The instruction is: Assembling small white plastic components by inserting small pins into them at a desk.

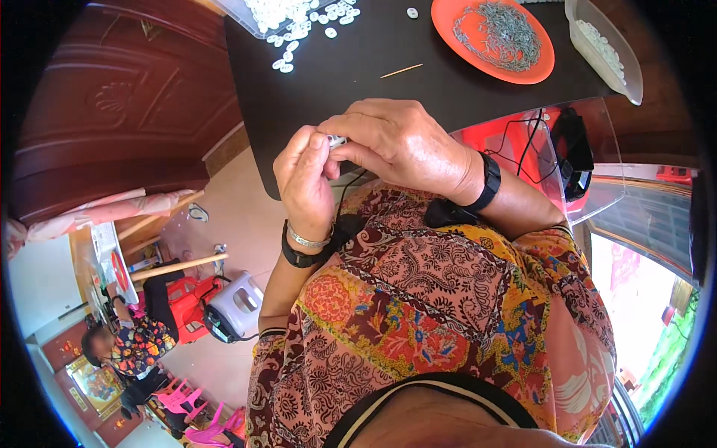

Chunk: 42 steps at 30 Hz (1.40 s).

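My left hand point(306, 172) and my right hand point(407, 145) meet in front of my body, just off the near edge of the dark table. Between their fingertips they pinch a small white piece with dark marks point(337, 140), mostly covered by the fingers. Beyond my hands a thin wooden stick point(402, 71) lies on the table. Loose white oval pieces point(287, 58) with dark marks are scattered at the far left, and one more oval piece point(412, 13) lies apart from them.
An orange plate point(535, 72) holds many small grey metal pins or screws. To its right sits a translucent scoop-shaped container point(633, 86) with white pieces. A clear tray point(240, 13) heaped with ovals stands far left. Another person point(138, 336) sits by a table at the left, near pink chairs point(183, 396).
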{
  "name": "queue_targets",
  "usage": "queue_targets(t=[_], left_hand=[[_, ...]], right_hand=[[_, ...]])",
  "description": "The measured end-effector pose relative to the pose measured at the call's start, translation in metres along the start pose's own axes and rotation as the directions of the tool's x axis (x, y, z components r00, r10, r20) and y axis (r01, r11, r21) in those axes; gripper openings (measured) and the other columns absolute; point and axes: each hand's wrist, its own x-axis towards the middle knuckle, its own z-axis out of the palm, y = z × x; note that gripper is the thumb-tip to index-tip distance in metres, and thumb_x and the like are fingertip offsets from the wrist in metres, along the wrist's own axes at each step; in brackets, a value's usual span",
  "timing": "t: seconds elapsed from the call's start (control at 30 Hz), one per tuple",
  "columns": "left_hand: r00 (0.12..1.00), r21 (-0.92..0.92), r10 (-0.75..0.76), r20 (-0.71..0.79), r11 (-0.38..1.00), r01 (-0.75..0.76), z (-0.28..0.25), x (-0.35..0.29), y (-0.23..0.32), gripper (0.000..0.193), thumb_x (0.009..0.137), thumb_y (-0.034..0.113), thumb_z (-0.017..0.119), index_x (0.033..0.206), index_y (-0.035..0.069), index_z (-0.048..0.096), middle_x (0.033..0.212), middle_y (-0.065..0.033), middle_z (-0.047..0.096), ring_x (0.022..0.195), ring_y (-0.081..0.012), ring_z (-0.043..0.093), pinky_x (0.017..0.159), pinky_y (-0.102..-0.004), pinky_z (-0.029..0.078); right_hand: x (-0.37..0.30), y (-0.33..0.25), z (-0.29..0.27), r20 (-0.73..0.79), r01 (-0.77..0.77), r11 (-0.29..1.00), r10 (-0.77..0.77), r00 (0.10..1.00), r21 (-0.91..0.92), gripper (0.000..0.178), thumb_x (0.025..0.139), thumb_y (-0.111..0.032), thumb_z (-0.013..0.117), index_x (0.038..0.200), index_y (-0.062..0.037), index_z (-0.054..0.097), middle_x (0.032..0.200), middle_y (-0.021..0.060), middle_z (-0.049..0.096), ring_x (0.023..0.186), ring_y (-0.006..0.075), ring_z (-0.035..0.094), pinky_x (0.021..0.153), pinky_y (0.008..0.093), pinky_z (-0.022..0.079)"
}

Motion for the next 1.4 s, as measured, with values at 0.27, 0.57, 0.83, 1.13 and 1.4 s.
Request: queue_targets(t=[0.27, 0.57, 0.83, 1.13, 1.4], left_hand=[[1.000, -0.123, 0.021, 0.015, 0.992, -0.019, 0.001, 0.001, -0.009, 0.029, 0.094, 0.018, 0.044, 0.073, -0.002, 0.052, 0.059, 0.0008, 0.041, 0.052, -0.0046, 0.034, 0.047, -0.0212, 0.025], [0.999, -0.190, 0.050, -0.010, 0.980, -0.050, 0.002, -0.003, -0.012, 0.026, 0.093, 0.014, 0.043, 0.071, 0.001, 0.050, 0.061, 0.0013, 0.040, 0.055, -0.0048, 0.035, 0.048, -0.0218, 0.025], [1.000, -0.093, -0.014, 0.016, 0.996, 0.015, -0.011, 0.004, -0.013, 0.030, 0.093, 0.021, 0.044, 0.071, 0.002, 0.052, 0.057, 0.0013, 0.039, 0.050, -0.0059, 0.033, 0.045, -0.0216, 0.024], [0.994, -0.143, -0.069, -0.087, 0.988, 0.056, -0.028, 0.003, -0.016, 0.028, 0.091, 0.019, 0.046, 0.072, 0.001, 0.056, 0.055, 0.0022, 0.041, 0.049, -0.0052, 0.035, 0.046, -0.0206, 0.025], [0.989, -0.102, -0.137, -0.060, 0.986, 0.131, -0.039, 0.004, -0.032, 0.028, 0.092, 0.019, 0.046, 0.071, 0.003, 0.054, 0.057, 0.0017, 0.041, 0.050, -0.0065, 0.035, 0.045, -0.0210, 0.026]], right_hand=[[-0.001, 0.004, 0.004, 0.003, 0.018, 1.000, -0.018, 1.000, -0.016, 0.020, 0.079, -0.010, 0.066, 0.097, -0.0035, 0.061, 0.077, 0.0100, 0.063, 0.068, 0.0293, 0.063, 0.060, 0.0349, 0.051], [-0.002, 0.002, 0.007, -0.034, -0.011, 0.999, 0.010, 0.999, -0.039, 0.014, 0.080, -0.013, 0.064, 0.091, -0.0053, 0.063, 0.074, 0.0101, 0.062, 0.067, 0.0283, 0.062, 0.060, 0.0360, 0.051], [0.023, -0.002, -0.053, 0.021, 0.083, 0.950, -0.081, 0.997, -0.302, 0.020, 0.077, -0.013, 0.068, 0.094, -0.0044, 0.063, 0.076, 0.0082, 0.061, 0.067, 0.0262, 0.060, 0.059, 0.0358, 0.049], [0.125, 0.081, -0.222, -0.272, -0.202, 0.391, -0.132, 0.953, -0.898, 0.019, 0.079, -0.008, 0.057, 0.094, -0.0056, 0.066, 0.087, 0.0168, 0.064, 0.081, 0.0349, 0.062, 0.069, 0.0408, 0.050], [0.131, 0.145, -0.147, 0.045, -0.016, 0.659, 0.076, 0.996, -0.752, 0.018, 0.082, -0.017, 0.061, 0.096, -0.0083, 0.067, 0.089, 0.0106, 0.066, 0.079, 0.0288, 0.063, 0.072, 0.0375, 0.050]])
